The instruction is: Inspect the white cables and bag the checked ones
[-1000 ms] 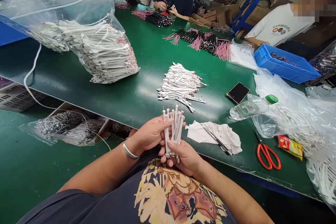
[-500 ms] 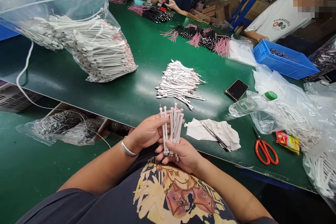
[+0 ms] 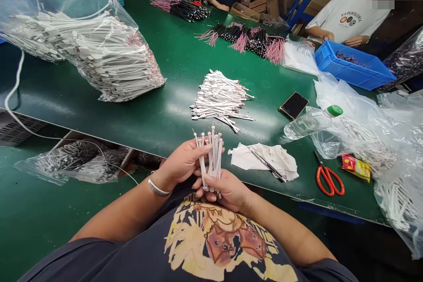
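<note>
A bunch of short white cables (image 3: 210, 152) stands upright between both hands, red tips up. My left hand (image 3: 181, 164) wraps the bunch from the left, a silver bracelet on its wrist. My right hand (image 3: 226, 190) grips the lower ends from the right and below. Both hands hover over the near edge of the green table (image 3: 172, 114). Just beyond them lies a loose pile of the same white cables (image 3: 220, 99).
A big clear bag of white cables (image 3: 95, 53) sits far left. A white cloth with tweezers (image 3: 264, 161), orange scissors (image 3: 325, 178), a water bottle (image 3: 309, 122), a phone (image 3: 294, 105) and plastic bags lie right. Two other people work beside a blue bin (image 3: 352, 68) and black-pink cables (image 3: 251, 42).
The hands keep the same grip on the bunch. The view has tilted and shifted slightly, so everything sits a little higher and further left in frame.
</note>
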`<state>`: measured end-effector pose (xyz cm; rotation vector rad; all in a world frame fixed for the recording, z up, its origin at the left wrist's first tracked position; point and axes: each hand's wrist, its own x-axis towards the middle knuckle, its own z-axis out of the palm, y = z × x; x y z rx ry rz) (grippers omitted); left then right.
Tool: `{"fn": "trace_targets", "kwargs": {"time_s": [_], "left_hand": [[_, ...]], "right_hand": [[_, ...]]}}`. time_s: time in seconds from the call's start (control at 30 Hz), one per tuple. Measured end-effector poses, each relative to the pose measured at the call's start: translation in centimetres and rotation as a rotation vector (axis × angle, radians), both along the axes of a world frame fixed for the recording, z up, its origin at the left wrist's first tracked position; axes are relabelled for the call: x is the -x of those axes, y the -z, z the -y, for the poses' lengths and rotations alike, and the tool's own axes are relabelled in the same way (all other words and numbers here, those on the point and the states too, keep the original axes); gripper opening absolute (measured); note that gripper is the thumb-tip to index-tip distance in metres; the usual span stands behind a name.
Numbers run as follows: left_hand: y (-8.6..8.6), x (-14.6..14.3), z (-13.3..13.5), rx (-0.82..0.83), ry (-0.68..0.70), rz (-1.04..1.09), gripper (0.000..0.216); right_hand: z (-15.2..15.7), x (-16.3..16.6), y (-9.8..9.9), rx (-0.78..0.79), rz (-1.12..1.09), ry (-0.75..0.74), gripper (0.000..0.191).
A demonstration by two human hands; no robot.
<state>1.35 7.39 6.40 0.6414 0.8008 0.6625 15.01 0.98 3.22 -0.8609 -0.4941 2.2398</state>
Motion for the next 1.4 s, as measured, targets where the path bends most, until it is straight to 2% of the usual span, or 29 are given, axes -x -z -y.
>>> {"fn": "trace_targets", "kwargs": {"time_s": [0.37, 0.7, 0.87, 1.1, 1.4], "left_hand": [[0.05, -0.09, 0.05, -0.074, -0.001, 0.001, 0.041], [-0.23, -0.25, 0.35, -0.100, -0.015, 0.061, 0.046], [0.04, -0.36, 0.28, -0.110, -0.006, -0.033, 0.035], [0.25, -0.67, 0.32, -0.227, -0.058, -0.135, 0.027], [0.73, -0.60, 0.41, -0.226, -0.095, -0.156, 0.036]], "right_hand": [[-0.24, 0.03, 0.03, -0.020, -0.030, 0.030, 0.049], [-0.18, 0.21, 0.42, -0.015, -0.029, 0.065, 0.048], [-0.11, 0.33, 0.26, -0.032, 0.003, 0.046, 0.042], [-0.07, 0.10, 0.20, -0.046, 0.019, 0.079, 0.043], [-0.17, 0.06, 0.42, -0.025, -0.014, 0.156, 0.049]]}}
